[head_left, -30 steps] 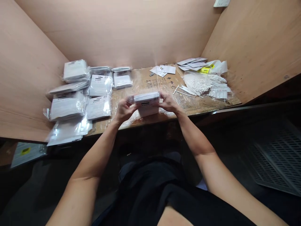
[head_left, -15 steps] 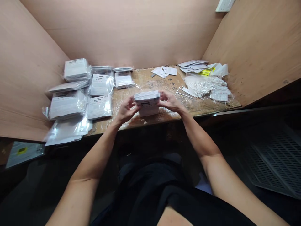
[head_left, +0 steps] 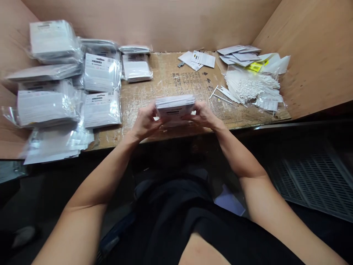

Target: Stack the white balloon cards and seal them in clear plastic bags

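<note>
Between my two hands stands a thick stack of white printed cards point(head_left: 175, 101), held near the front edge of the cardboard-covered worktop point(head_left: 162, 81). My left hand point(head_left: 146, 118) is closed around the stack's left side, thumb toward me on the front face. On the right side my right hand point(head_left: 202, 116) grips it the same way, its thumb also on the front. The top edges of the cards face up and dark print shows on the near face. Most of my fingertips are hidden behind the stack.
Clear-bagged packs of cards point(head_left: 102, 75) are piled along the left, some overhanging the front edge. At the right lie white sticks point(head_left: 245, 86) in a clear bag, with loose ones beside it. Loose cards point(head_left: 204, 59) rest at the back. Wooden panels point(head_left: 309, 55) enclose the worktop.
My view has shifted closer to the worktop, so the piles appear larger. Both hands keep holding the card stack, which now looks slightly higher in view.
</note>
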A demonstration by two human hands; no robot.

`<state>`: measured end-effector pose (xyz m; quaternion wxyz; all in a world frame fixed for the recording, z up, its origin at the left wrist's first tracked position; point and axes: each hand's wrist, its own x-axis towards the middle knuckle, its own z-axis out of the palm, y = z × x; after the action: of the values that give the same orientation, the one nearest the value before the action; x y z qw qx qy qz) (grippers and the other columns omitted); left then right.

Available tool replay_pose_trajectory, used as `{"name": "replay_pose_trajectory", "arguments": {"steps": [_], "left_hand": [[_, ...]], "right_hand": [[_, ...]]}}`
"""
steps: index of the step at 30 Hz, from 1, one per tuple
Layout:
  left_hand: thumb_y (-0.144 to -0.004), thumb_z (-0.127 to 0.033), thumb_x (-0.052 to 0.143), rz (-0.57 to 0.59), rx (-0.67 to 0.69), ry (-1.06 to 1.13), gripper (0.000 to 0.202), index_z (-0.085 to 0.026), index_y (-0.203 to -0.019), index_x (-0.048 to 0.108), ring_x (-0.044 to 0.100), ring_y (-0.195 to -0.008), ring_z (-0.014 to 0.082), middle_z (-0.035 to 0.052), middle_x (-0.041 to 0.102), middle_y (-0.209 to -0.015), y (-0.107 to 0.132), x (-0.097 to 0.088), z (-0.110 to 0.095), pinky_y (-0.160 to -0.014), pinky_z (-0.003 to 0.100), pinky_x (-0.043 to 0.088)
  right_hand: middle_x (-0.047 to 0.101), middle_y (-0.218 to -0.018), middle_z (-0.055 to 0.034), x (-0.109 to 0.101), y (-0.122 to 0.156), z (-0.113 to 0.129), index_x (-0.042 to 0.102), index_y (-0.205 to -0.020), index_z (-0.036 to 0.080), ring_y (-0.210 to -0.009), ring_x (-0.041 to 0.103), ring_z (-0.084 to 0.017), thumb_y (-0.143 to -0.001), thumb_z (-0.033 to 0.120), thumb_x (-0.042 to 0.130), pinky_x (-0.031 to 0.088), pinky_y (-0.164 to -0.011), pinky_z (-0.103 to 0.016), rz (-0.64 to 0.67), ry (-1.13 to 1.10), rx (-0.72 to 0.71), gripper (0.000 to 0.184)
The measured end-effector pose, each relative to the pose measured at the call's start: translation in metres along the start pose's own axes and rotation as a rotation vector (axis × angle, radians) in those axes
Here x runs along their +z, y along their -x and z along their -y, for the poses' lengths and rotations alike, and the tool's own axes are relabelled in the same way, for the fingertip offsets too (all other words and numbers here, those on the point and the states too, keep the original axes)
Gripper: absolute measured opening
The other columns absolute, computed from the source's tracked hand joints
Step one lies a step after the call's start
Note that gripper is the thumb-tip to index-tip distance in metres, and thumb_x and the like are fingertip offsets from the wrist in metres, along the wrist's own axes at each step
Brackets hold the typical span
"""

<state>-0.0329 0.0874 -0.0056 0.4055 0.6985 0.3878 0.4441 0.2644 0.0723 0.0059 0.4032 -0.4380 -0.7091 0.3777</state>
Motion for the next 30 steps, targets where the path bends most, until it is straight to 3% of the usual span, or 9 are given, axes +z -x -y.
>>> {"name": "replay_pose_trajectory", "arguments": {"steps": [4,8,13,16,18,20,23,26,30], "left_hand": [[-0.067,-0.036,0.100,0.044,-0.069,-0.038,0.037,-0.020,-0.094,0.079,0.074,-0.087,0.0267,0.0038,0.079,-0.087,0.009,0.008,0.017,-0.082,0.038,0.058],[-0.067,-0.043,0.098,0.035,-0.071,0.017,0.042,-0.020,-0.097,0.078,0.076,-0.095,0.0318,0.0081,0.083,-0.097,0.009,0.019,0.015,-0.088,0.044,0.062],[-0.077,-0.066,0.094,-0.024,-0.217,0.416,0.066,-0.018,-0.116,0.071,0.076,-0.078,0.0247,0.0114,0.080,-0.097,-0.002,0.032,0.011,-0.076,0.041,0.066],[-0.081,-0.075,0.087,0.040,-0.274,0.270,0.066,-0.018,-0.109,0.070,0.074,-0.068,0.0270,0.0100,0.075,-0.084,-0.012,0.022,0.017,-0.073,0.046,0.066],[-0.077,-0.072,0.091,0.004,-0.140,0.064,0.067,-0.019,-0.113,0.072,0.078,-0.088,0.0352,0.0140,0.078,-0.095,-0.021,0.011,0.020,-0.086,0.052,0.066],[-0.080,-0.069,0.091,-0.015,0.057,-0.125,0.072,-0.020,-0.128,0.072,0.073,-0.123,0.0414,0.0194,0.077,-0.127,-0.033,0.007,0.019,-0.109,0.056,0.059],[-0.098,-0.068,0.069,0.227,0.201,-0.422,0.073,-0.022,-0.154,0.064,0.043,-0.162,0.0424,0.0186,0.056,-0.168,-0.056,0.021,0.017,-0.135,0.061,0.031],[-0.106,-0.064,0.051,0.486,0.209,-0.675,0.074,-0.024,-0.168,0.052,0.018,-0.174,0.0429,0.0135,0.035,-0.184,-0.084,0.044,0.020,-0.139,0.066,0.005],[-0.105,-0.067,0.048,0.506,0.205,-0.733,0.083,-0.025,-0.176,0.038,0.010,-0.175,0.0408,0.0097,0.025,-0.188,-0.124,0.058,0.035,-0.138,0.063,-0.006]], "right_hand": [[0.083,-0.104,-0.0054,0.011,0.012,-0.021,0.082,-0.094,0.022,-0.098,0.074,-0.027,-0.083,0.044,0.088,0.060,-0.097,-0.043,0.063,0.061,0.014,0.025],[0.082,-0.102,-0.0049,0.020,0.015,-0.012,0.079,-0.107,0.022,-0.098,0.074,-0.028,-0.081,0.043,0.091,0.061,-0.100,-0.045,0.035,0.047,0.061,0.036],[0.077,-0.087,-0.0018,0.022,0.017,0.005,0.065,-0.132,0.023,-0.064,0.066,-0.019,-0.084,0.058,0.092,0.065,-0.074,-0.039,-0.030,-0.314,0.309,0.066],[0.071,-0.076,0.0040,0.020,0.023,0.000,0.058,-0.143,0.023,-0.050,0.055,-0.014,-0.077,0.053,0.097,0.061,-0.061,-0.035,-0.050,-0.401,0.387,0.082],[0.063,-0.067,0.0090,0.022,0.029,-0.008,0.054,-0.148,0.023,-0.045,0.048,-0.012,-0.078,0.044,0.095,0.058,-0.057,-0.035,-0.163,-0.327,0.405,0.084],[0.058,-0.065,0.0102,0.026,0.037,-0.015,0.051,-0.151,0.022,-0.045,0.049,-0.014,-0.083,0.038,0.087,0.058,-0.060,-0.037,-0.244,-0.186,0.402,0.079],[0.061,-0.068,0.0057,0.030,0.048,-0.018,0.054,-0.146,0.020,-0.055,0.058,-0.021,-0.088,0.030,0.075,0.060,-0.073,-0.043,-0.237,0.090,0.328,0.063],[0.070,-0.085,-0.0059,0.030,0.054,-0.010,0.061,-0.137,0.019,-0.081,0.067,-0.028,-0.092,0.022,0.067,0.057,-0.091,-0.047,-0.314,0.386,0.162,0.045],[0.070,-0.111,-0.0183,0.038,0.036,0.006,0.071,-0.122,0.016,-0.112,0.061,-0.035,-0.098,0.012,0.053,0.050,-0.104,-0.052,-0.414,0.675,-0.017,0.030]]}}
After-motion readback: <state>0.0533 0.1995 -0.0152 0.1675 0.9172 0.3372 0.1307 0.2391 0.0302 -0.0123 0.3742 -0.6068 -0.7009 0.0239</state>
